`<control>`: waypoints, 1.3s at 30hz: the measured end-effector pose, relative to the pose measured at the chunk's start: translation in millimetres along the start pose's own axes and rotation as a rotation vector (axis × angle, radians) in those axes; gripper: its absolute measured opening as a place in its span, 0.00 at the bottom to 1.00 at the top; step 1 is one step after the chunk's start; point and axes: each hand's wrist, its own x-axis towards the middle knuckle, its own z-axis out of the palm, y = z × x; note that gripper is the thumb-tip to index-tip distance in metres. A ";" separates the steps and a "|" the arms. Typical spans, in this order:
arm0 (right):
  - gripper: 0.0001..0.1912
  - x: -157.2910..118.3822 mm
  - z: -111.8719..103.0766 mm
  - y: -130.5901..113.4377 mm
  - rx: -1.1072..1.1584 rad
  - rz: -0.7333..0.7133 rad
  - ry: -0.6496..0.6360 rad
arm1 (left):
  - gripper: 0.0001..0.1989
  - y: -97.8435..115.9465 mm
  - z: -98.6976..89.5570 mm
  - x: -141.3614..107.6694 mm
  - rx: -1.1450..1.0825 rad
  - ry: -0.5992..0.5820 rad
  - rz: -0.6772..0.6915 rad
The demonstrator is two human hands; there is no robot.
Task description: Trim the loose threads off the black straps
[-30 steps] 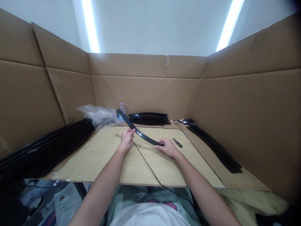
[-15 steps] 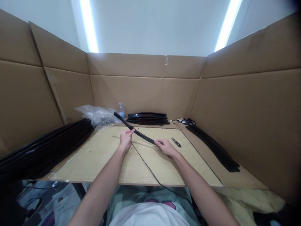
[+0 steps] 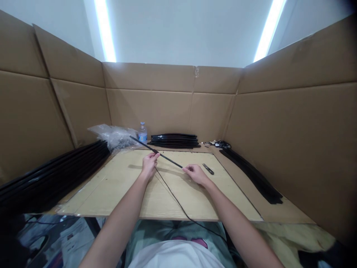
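A black strip is held up over the pale board, slanting from upper left to lower right with its thin edge facing me. My left hand pinches it near the middle, at a dark wrapped spot. At its lower right end, the fingers of my right hand are closed on it. A thin black cord hangs from beside my left hand and runs across the board towards my lap. Small black snips lie on the board, right of my right hand.
Black strips are stacked at the left, at the back and at the right. A water bottle stands beside clear plastic bags. Small black pieces lie back right. Cardboard walls surround the table.
The black strip has turned about its length, from its broad face to its thin edge, and its far left end has shifted slightly left and down. Both hands have stayed nearly in place.
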 end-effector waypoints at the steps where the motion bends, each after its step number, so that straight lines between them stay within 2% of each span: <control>1: 0.21 0.1 0.3 0.5 0.004 0.001 0.000 | 0.19 0.1 0.1 -0.2 -0.004 -0.003 0.000; 12: 0.15 -0.1 -0.4 1.7 0.044 0.019 0.037 | 0.19 2.7 2.5 -3.3 -0.017 -0.023 -0.009; 17: 0.17 -3.4 0.5 -0.9 0.082 0.046 0.026 | 0.19 2.6 3.3 -4.0 -0.026 -0.023 -0.009; 19: 0.18 -5.1 1.4 -2.1 0.115 0.063 -0.009 | 0.20 2.9 3.2 -3.9 -0.034 -0.020 -0.007; 23: 0.22 -8.0 1.7 -5.9 0.284 0.075 -0.169 | 0.20 3.3 2.4 -3.1 -0.049 -0.021 -0.006; 28: 0.24 -9.7 1.0 -11.0 0.402 -0.011 -0.266 | 0.20 3.1 1.7 -3.1 -0.059 -0.030 -0.004; 33: 0.18 -8.8 2.1 -11.1 0.277 -0.020 -0.203 | 0.19 3.3 1.9 -3.7 -0.059 -0.043 -0.003; 39: 0.19 -6.3 0.7 -11.2 0.189 -0.048 -0.145 | 0.18 5.0 5.2 -4.2 -0.041 -0.044 -0.005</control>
